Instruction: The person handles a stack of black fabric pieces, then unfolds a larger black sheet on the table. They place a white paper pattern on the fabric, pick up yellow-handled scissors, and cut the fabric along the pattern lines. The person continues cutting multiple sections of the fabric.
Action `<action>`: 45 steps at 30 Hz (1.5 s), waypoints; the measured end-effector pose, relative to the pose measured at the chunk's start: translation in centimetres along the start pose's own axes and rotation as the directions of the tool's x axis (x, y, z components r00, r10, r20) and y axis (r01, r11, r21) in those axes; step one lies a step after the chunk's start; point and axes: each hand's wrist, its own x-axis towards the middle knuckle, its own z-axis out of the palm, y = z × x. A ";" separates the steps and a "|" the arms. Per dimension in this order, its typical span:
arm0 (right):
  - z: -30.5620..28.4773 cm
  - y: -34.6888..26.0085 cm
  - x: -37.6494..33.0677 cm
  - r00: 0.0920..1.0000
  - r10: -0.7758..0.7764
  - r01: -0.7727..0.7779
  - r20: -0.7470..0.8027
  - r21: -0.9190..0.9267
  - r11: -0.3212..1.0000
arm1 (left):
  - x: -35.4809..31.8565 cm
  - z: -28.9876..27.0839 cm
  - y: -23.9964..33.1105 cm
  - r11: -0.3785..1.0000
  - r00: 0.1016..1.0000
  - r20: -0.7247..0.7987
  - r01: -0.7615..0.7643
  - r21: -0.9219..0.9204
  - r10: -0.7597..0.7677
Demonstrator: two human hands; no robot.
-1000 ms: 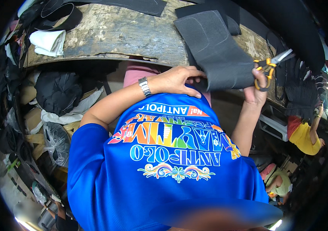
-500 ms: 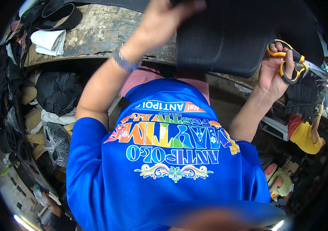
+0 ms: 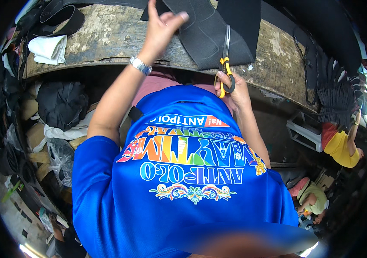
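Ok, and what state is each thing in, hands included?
Left hand: thumb and a finger spread, apparently empty.
Right hand: gripping the scissors.
The scissors: blades together or nearly so.
Black sheet: lying on the worktable, marked with pale lines.
White cloth: folded.
Dark strip: curled into a loop.
Wristwatch: fastened round the wrist.

A colourfully printed blue shirt [image 3: 179, 215], silver wristwatch [image 3: 140, 66] and pink bottoms [image 3: 154, 84] are worn.
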 end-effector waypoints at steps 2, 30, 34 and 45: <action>-0.4 0.3 0.3 0.994 0.100 -0.106 0.048 0.144 0.984 | -3.7 0.5 -0.2 0.975 0.998 0.069 -0.016 0.221 0.000; 0.2 -1.2 0.0 0.923 -0.384 0.379 -0.021 -0.116 0.918 | -1.5 1.2 -1.3 1.000 0.934 0.358 0.008 0.009 -0.010; -0.7 -3.7 1.5 0.802 -0.596 0.559 -0.027 -0.314 0.767 | -0.5 2.6 -0.6 0.998 0.913 0.403 -0.067 -0.005 0.063; 0.9 -2.2 0.2 0.899 -0.423 0.437 0.114 -0.283 0.854 | 0.5 8.1 0.4 0.955 0.930 0.230 -0.258 -0.147 0.286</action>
